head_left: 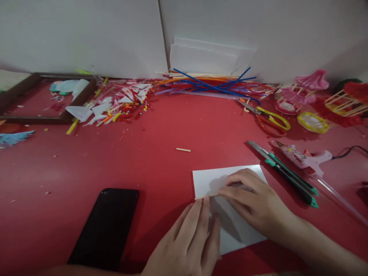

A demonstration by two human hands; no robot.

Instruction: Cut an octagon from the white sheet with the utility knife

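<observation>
A white sheet [230, 237] lies on the red table under both hands. My left hand [191, 235] presses its fingertips on a thin wooden stick [213, 196] near the sheet's left edge. The stick's right end is pinched between the thumb and fingers of my right hand [253, 201], which rests over the sheet's upper right part. Beyond the sheet, a short piece of stick [183, 150] lies loose on the table.
A black phone [105, 230] lies left of my left hand. To the right are a green-black cutter [283, 172], a pink glue gun [307, 159] and scissors [270, 119]. Craft scraps [126, 101], coloured pipe cleaners [207, 84] and a brown frame [34, 119] line the back.
</observation>
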